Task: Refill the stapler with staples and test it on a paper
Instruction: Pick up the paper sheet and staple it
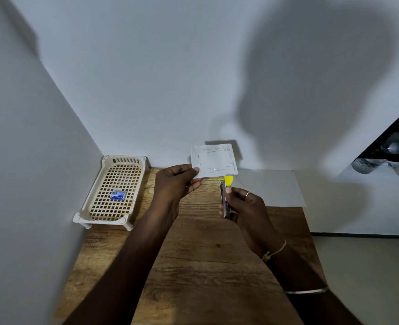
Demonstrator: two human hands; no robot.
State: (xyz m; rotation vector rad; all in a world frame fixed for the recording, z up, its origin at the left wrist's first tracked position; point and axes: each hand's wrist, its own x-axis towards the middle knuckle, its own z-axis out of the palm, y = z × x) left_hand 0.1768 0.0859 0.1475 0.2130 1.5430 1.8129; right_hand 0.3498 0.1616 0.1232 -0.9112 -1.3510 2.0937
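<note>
Head view: stapler and stapled paper held up over a wooden surface (193, 266).

The left hand (175, 181) pinches the lower left corner of a small square paper (213, 160) ringed with rows of staples; the right hand (245, 205) is wrapped around a metal stapler (225, 200) with a yellow tip, which sits just below the paper's bottom edge. A cream perforated tray (100, 184) at the left wall holds a blue staple box (117, 195), its print too blurred to read. A white sheet (271, 188) lies by the back wall.
</note>
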